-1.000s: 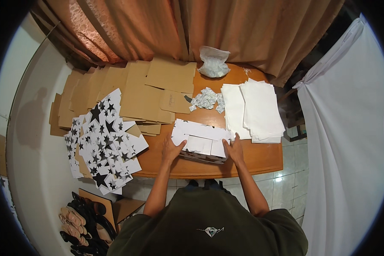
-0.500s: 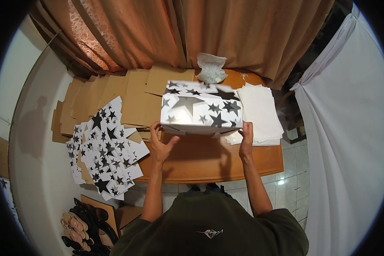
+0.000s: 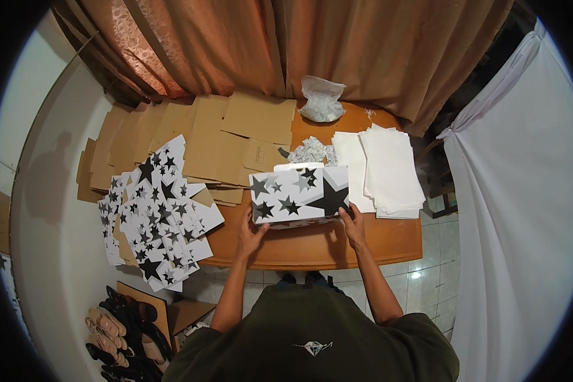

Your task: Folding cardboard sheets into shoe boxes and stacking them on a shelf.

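Observation:
A white cardboard box with black and grey stars (image 3: pixel 285 202) is held between my two hands above the wooden table (image 3: pixel 286 249). My left hand (image 3: pixel 251 234) grips its near left corner, thumb on the near edge and the fingers partly hidden along the side. At the opposite end, my right hand (image 3: pixel 352 226) grips the near right corner with the thumb up on the star-printed face. A narrow white flap or rim (image 3: pixel 298 167) sticks out along the box's far edge. Just behind it lies crumpled printed paper (image 3: pixel 312 151).
Flat brown cardboard pieces (image 3: pixel 200 143) spread over the table's left and back. Star-printed sheets (image 3: pixel 162 219) overhang the left front edge. White paper stacks (image 3: pixel 391 172) lie at right, with a clear plastic bag (image 3: pixel 323 100) at the back. Shoes (image 3: pixel 118 331) stand below left.
The box has come lower and nearer to me and has been turned, so a different star-printed face shows. Both hands moved with it. The crumpled paper behind it has come into view.

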`<state>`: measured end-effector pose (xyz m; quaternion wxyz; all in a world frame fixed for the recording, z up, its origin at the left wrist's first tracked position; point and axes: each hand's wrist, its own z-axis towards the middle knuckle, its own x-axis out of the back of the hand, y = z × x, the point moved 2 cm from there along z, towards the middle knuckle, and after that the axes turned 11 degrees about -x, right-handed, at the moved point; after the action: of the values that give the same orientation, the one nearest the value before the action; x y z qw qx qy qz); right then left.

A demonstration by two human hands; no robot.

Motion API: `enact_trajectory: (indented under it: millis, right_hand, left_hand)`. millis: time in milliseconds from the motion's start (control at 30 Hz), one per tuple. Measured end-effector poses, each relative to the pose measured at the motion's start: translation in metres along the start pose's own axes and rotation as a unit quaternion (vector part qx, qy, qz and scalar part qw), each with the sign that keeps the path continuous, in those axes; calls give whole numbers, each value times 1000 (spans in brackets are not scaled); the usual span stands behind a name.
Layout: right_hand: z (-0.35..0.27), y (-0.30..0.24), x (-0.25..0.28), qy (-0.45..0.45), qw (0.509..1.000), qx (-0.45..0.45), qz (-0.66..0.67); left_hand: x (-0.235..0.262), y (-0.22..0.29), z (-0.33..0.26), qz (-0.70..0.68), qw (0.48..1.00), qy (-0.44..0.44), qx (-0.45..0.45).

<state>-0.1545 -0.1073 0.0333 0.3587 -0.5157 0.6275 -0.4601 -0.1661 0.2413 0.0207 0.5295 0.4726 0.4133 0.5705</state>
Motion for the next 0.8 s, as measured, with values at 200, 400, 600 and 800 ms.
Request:
enact_trajectory:
  millis: [200, 400, 600, 800]
  right_hand:
    - [0, 35, 5, -39, 998, -17, -42]
    - [5, 48, 10, -57, 996, -65, -31]
    - [8, 67, 16, 101, 989, 9, -109]
    - [-45, 23, -39, 151, 936, -311, 73]
  left_hand:
    - [-7, -46, -42, -54, 997, -4, 59]
    - [7, -46, -49, -15, 993, -52, 104]
    - [40, 5, 27, 57, 996, -61, 9]
    - [15, 77, 107, 322, 924, -51, -200]
